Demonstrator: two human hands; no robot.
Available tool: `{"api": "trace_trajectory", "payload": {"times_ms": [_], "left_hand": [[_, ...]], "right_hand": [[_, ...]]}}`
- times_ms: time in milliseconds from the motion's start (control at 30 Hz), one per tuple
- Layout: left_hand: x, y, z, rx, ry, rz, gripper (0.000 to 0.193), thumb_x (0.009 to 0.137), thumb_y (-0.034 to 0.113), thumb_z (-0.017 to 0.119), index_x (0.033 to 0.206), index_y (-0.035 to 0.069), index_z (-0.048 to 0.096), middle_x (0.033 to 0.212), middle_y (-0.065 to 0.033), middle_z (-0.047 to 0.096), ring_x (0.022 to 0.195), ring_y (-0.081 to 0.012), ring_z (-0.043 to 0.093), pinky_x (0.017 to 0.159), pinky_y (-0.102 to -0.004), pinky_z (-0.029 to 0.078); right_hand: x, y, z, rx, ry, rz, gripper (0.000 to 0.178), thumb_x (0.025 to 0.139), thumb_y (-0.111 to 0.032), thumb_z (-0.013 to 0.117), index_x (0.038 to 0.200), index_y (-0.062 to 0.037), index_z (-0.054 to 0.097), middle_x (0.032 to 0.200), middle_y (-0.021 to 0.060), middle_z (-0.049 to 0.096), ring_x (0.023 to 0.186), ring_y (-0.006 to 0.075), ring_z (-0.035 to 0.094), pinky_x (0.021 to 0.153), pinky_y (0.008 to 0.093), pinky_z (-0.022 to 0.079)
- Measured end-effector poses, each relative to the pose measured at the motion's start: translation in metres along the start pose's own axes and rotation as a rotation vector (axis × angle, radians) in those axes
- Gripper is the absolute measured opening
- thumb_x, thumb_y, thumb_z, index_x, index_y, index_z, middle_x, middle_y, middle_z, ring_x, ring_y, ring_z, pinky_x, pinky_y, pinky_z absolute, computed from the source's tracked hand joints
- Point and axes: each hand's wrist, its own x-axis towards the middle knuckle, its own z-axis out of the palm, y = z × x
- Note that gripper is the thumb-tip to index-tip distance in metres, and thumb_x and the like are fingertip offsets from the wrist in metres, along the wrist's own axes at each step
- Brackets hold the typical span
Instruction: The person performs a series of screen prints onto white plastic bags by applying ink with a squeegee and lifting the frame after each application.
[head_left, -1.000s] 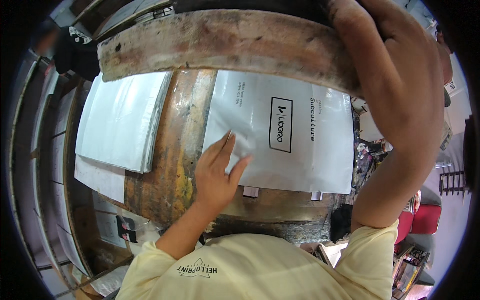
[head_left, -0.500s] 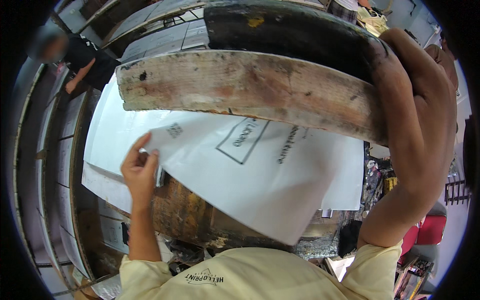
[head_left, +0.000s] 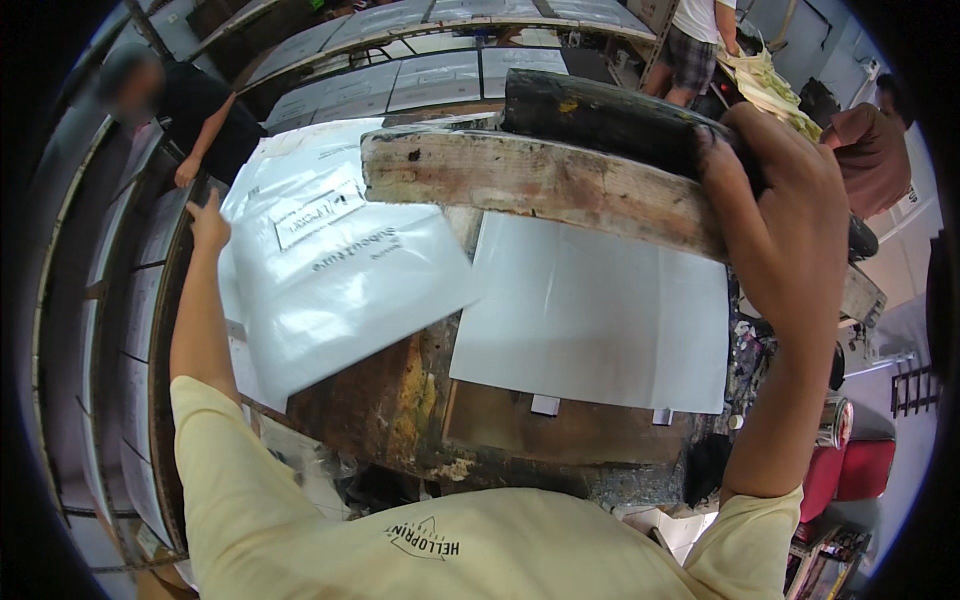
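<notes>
My right hand (head_left: 775,190) grips the right end of a raised, stained wooden bar (head_left: 540,180) with a thick black bar (head_left: 620,115) along its far side; these look like a printing-screen frame and squeegee. My left hand (head_left: 208,222) is out at the left, thumb and finger apart, just past the edge of a glossy white printed sheet (head_left: 350,300). That sheet lies slantwise over the white stack at the left, its right corner lifted. A blank white sheet (head_left: 600,310) lies flat on the table below the wooden bar.
The worktable (head_left: 370,400) is stained wood. Racks (head_left: 150,330) with white sheets stand at the left, and more sheets lie on far shelves (head_left: 430,80). A person in black (head_left: 190,110) is close to my left hand. Others stand at the far right, above a red chair (head_left: 862,468).
My left hand has swung left, carrying the printed sheet off the table's middle onto the left stack. The wooden bar now looks lower and farther away. The blank sheet is uncovered.
</notes>
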Motion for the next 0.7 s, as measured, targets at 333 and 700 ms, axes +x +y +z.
{"api": "trace_trajectory", "payload": {"times_ms": [333,700], "left_hand": [[-0.32,0.282,-0.163,-1.545,-0.476,0.066,0.133,0.058,0.015,0.109,0.171,0.007,0.038,0.14,-0.0173,0.068,0.107,-0.0205,0.071,0.094,-0.0373,0.06],[-0.414,0.28,-0.061,-0.917,-0.399,0.212,0.127,0.042,0.049,0.108,0.151,0.002,0.062,0.117,-0.0108,0.055,0.11,-0.0328,0.053,0.097,-0.046,0.046]], "right_hand": [[-0.127,-0.028,0.031,-0.009,-0.277,-0.048,0.056,0.091,-0.038,0.082,0.138,-0.0111,0.069,0.104,0.0134,0.065,0.102,0.0359,0.061,0.088,0.0497,0.044],[-0.257,-0.033,0.138,0.213,-0.453,-0.001,0.06,0.076,-0.025,0.092,0.13,-0.0112,0.07,0.109,0.0082,0.067,0.098,0.032,0.065,0.079,0.0455,0.057]]}}
